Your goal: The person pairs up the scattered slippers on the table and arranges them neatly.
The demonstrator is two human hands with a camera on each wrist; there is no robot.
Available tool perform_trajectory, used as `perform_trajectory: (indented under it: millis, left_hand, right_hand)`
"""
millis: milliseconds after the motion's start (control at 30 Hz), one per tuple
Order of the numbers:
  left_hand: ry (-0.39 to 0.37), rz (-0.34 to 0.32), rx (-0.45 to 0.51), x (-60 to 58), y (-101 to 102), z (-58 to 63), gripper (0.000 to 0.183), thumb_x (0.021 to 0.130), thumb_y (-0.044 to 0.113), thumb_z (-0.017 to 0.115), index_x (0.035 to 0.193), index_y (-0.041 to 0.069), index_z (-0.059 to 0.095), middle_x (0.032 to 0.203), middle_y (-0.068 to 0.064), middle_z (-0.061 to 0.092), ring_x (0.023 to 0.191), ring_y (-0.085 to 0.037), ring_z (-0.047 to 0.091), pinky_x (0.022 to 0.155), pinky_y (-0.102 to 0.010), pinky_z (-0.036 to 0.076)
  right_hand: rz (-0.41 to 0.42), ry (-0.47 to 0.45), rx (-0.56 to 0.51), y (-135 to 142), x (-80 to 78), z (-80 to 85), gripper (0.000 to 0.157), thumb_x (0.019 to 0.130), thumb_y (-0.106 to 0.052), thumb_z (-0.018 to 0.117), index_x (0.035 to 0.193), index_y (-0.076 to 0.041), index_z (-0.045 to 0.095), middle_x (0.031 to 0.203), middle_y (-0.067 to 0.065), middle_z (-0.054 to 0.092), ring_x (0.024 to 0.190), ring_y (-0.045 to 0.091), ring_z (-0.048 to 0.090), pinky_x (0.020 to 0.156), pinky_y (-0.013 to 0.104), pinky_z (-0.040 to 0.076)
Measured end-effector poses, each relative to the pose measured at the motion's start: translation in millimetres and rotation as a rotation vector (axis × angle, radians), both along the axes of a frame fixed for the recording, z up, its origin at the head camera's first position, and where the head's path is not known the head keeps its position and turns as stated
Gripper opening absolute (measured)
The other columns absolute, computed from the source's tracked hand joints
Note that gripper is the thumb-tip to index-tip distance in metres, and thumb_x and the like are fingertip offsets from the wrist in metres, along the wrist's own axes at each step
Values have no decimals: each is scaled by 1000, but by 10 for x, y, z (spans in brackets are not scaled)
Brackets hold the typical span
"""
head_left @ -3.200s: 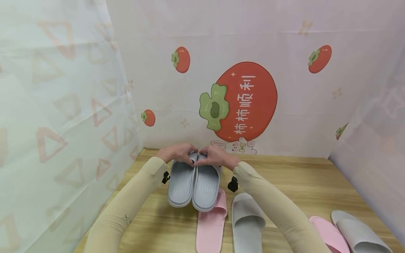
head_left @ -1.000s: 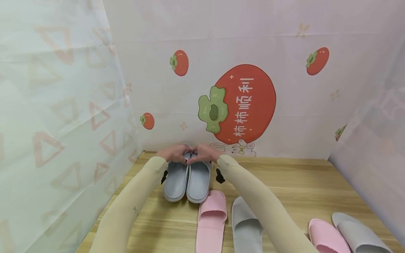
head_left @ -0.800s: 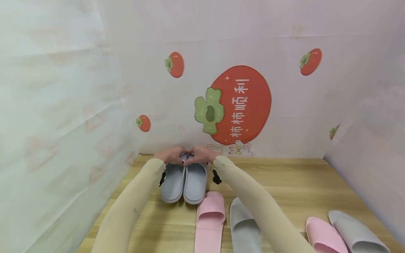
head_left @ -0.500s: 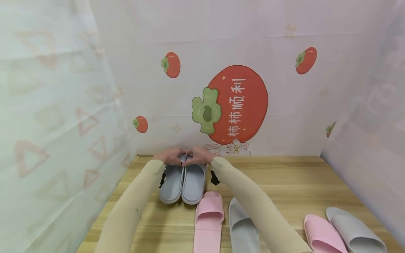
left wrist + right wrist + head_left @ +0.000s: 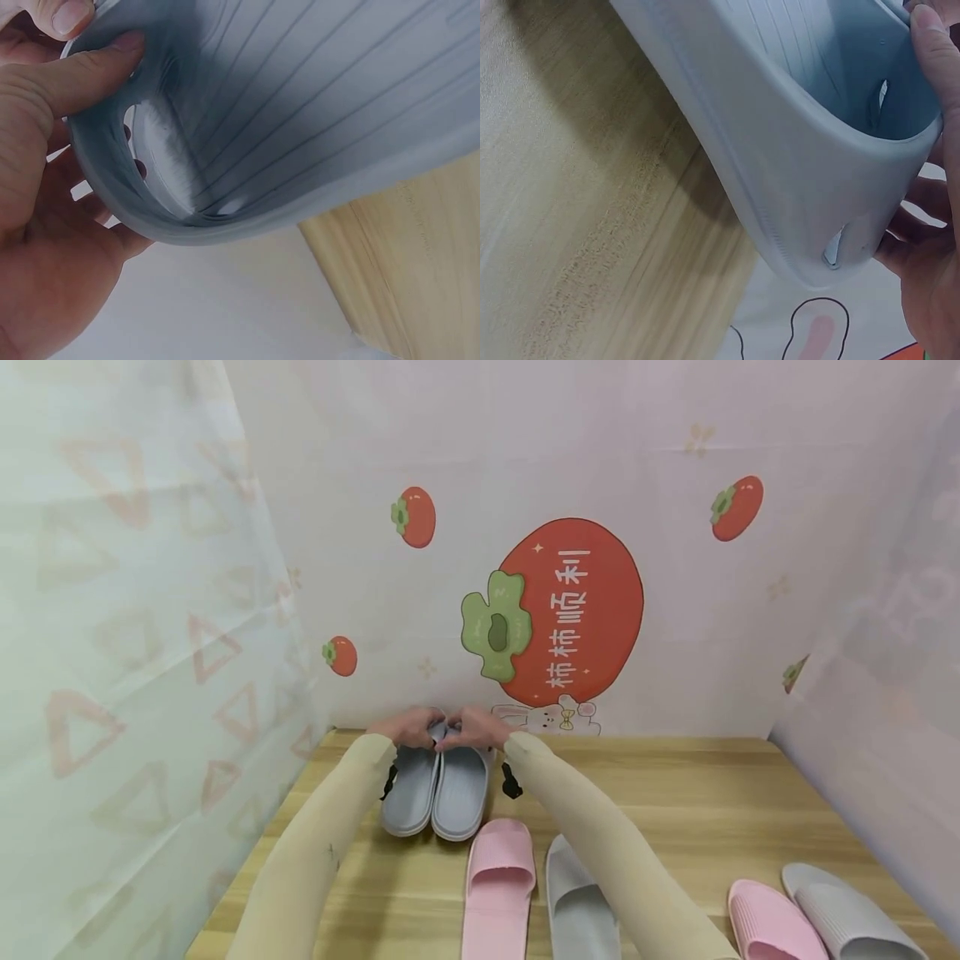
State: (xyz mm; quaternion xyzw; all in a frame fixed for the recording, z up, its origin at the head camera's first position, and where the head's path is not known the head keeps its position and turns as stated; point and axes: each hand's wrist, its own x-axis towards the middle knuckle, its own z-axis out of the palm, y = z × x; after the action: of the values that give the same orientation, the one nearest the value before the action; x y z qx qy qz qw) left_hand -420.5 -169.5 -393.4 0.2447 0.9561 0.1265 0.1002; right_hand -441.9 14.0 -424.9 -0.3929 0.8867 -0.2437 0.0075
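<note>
My left hand (image 5: 411,728) grips the toe end of a grey-blue slipper (image 5: 409,795) near the back wall. Beside it, my right hand (image 5: 477,729) holds the toe of its mate (image 5: 459,797). The two slippers stand side by side, heels toward me, with both hands' fingertips meeting between the toes. In the left wrist view the thumb presses inside the slotted toe of the slipper (image 5: 300,112), fingers behind it. The right wrist view shows the thumb at the strap edge of the slipper (image 5: 802,165) and the other fingers behind the toe; a shadow falls on the wooden surface below.
A pink slipper (image 5: 498,893) lies just in front and right of the pair, with a light grey slipper (image 5: 581,910) beside it. Farther right lie another pink slipper (image 5: 772,918) and a grey one (image 5: 847,910). Printed cloth walls (image 5: 675,693) bound the wooden surface (image 5: 675,793).
Since the oldest frame, both hands have carried the grey-blue pair back and left, so it no longer overlaps the pink slipper. Over the last second the pair has barely moved.
</note>
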Motion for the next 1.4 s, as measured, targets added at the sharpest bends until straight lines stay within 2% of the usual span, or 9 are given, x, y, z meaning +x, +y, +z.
perform_trajectory:
  millis: [133, 267, 467, 633, 833, 967, 1200, 1400]
  left_hand:
    - [27, 9, -42, -11, 1, 24, 33, 77, 7, 73, 108, 7, 63, 98, -6, 62, 87, -19, 50, 76, -32, 40]
    - [29, 13, -65, 2, -1, 25, 34, 78, 9, 74, 110, 7, 63, 102, -8, 64, 88, -19, 50, 77, -33, 41]
    - [48, 21, -72, 6, -11, -60, 34, 79, 12, 75, 110, 9, 64, 102, -5, 64, 88, -18, 50, 77, -33, 42]
    - [48, 14, -83, 7, -7, -137, 28, 79, 13, 75, 105, 8, 63, 95, -7, 63, 81, -18, 48, 71, -32, 39]
    - [69, -35, -84, -28, 29, -211, 28, 78, 14, 75, 102, 6, 64, 96, -9, 64, 79, -17, 46, 70, -31, 38]
    - [79, -53, -84, -64, 26, -221, 27, 77, 11, 74, 101, 4, 64, 95, -10, 64, 78, -17, 46, 69, -31, 38]
    - [159, -72, -103, -150, 26, -340, 24, 75, 15, 73, 96, 7, 63, 95, -4, 63, 78, -17, 47, 72, -32, 41]
    - [210, -90, -51, -152, 48, -410, 22, 76, 11, 71, 94, 1, 64, 91, -9, 63, 77, -20, 48, 73, -37, 44]
  right_hand:
    - [2, 6, 2, -6, -18, 2, 42, 81, -52, 75, 82, -11, 67, 59, -10, 42, 54, 5, 35, 50, 21, 29]
    - [-3, -28, -12, -10, -17, -18, 43, 79, -53, 75, 81, -12, 67, 57, -11, 39, 52, 4, 34, 48, 21, 29]
    - [-32, -13, -13, -23, -21, -97, 43, 77, -54, 78, 80, -12, 68, 54, -13, 37, 50, 4, 33, 47, 21, 28]
    - [-8, 33, 10, -23, -51, -187, 43, 77, -56, 77, 79, -14, 67, 57, -13, 42, 53, 3, 36, 49, 20, 30]
    - [-3, -1, -3, 22, -57, -225, 35, 77, -49, 79, 82, -16, 70, 66, -6, 56, 57, 4, 41, 52, 20, 34]
    - [-5, 16, 8, 28, -61, -220, 37, 78, -49, 78, 87, -13, 71, 67, -4, 57, 57, 5, 41, 52, 20, 34]
    - [-12, 39, -17, 37, -134, -294, 39, 76, -51, 79, 85, -14, 72, 70, -4, 65, 57, 4, 44, 51, 19, 36]
    - [-11, 65, -8, 51, -194, -334, 40, 76, -51, 79, 86, -14, 73, 72, -4, 67, 58, 4, 45, 53, 20, 38]
